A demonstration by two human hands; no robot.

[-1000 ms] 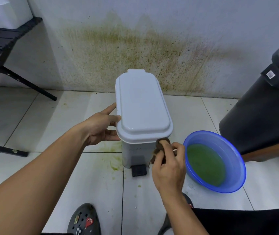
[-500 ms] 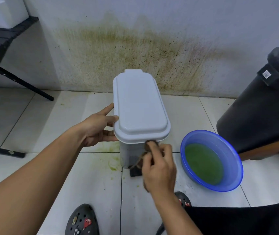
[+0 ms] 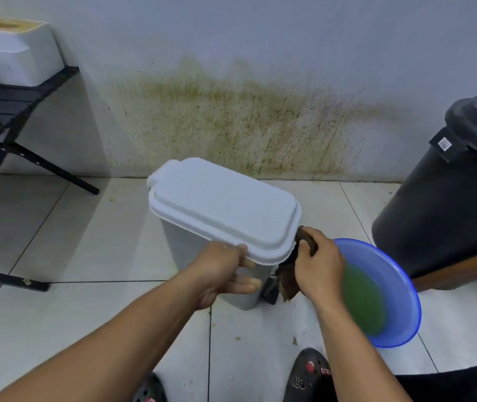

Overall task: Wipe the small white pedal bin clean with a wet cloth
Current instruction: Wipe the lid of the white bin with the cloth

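Note:
The small white pedal bin (image 3: 219, 207) stands on the tiled floor, lid closed, turned at an angle with its black pedal (image 3: 270, 291) facing right and towards me. My left hand (image 3: 225, 271) grips the near side of the bin just under the lid rim. My right hand (image 3: 317, 264) holds a dark brown cloth (image 3: 291, 282) pressed against the bin's front end, beside the pedal. Part of the cloth is hidden behind my fingers.
A blue basin (image 3: 391, 291) with green water sits on the floor right of the bin. A large black bin (image 3: 446, 198) stands at the right by a wooden piece (image 3: 457, 271). A black folding rack (image 3: 19, 111) holding a white foam box (image 3: 10, 50) is at the left. The wall (image 3: 246, 117) is stained.
The bin has been rotated so its pedal end points right. My left hand shifted from the lid's left side to its near edge. My right hand with the cloth followed the front end rightward.

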